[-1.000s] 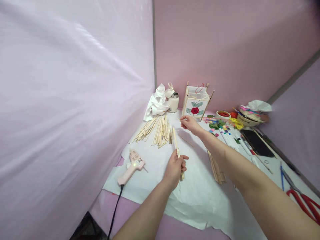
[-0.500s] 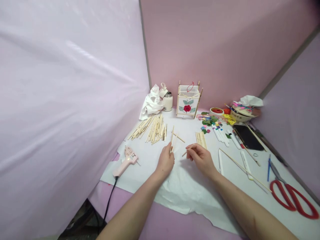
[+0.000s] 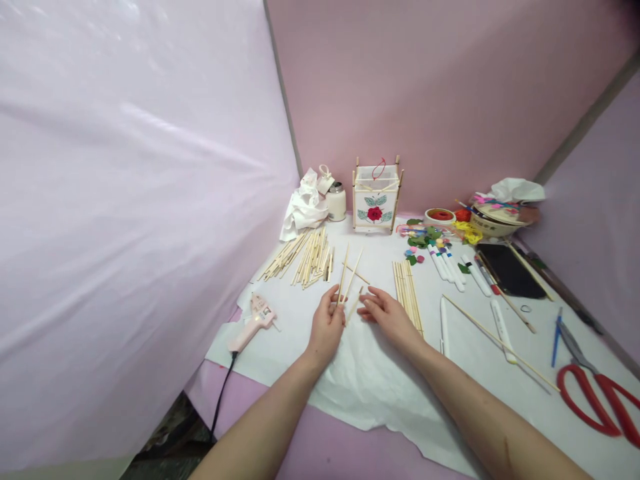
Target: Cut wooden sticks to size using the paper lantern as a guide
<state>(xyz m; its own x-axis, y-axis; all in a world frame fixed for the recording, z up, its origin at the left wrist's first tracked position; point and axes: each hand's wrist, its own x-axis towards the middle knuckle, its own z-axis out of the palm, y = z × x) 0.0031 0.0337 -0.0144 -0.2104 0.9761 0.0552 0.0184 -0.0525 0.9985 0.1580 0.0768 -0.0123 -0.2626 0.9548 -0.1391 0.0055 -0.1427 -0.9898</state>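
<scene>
The person's left hand (image 3: 327, 327) has its grip pinching two thin sticks (image 3: 343, 273), tips pointing near twelve o'clock. A short stick (image 3: 353, 308) sits between the hands, at nine o'clock from the right hand (image 3: 390, 315); whether that grip pinches it, one cannot tell. The glue gun (image 3: 256, 325) lies at the left hand's nine o'clock.

A pale pink glue gun (image 3: 254, 327) lies by the table's (image 3: 350, 443) left edge, its black cord (image 3: 220, 407) hanging down over the near left corner. Crumpled white tissue (image 3: 304, 210) fills the far left corner, just beside a cream jar (image 3: 336, 202). Along the far edge stand a white box (image 3: 383, 197) with a red rose and, further right, a roll of tape (image 3: 429, 216). A bowl (image 3: 493, 229) sits in the far right corner. Down the right edge lie a black phone (image 3: 510, 270), then red-handled scissors (image 3: 590, 403), beside a blue pen-like tool (image 3: 557, 340).
</scene>
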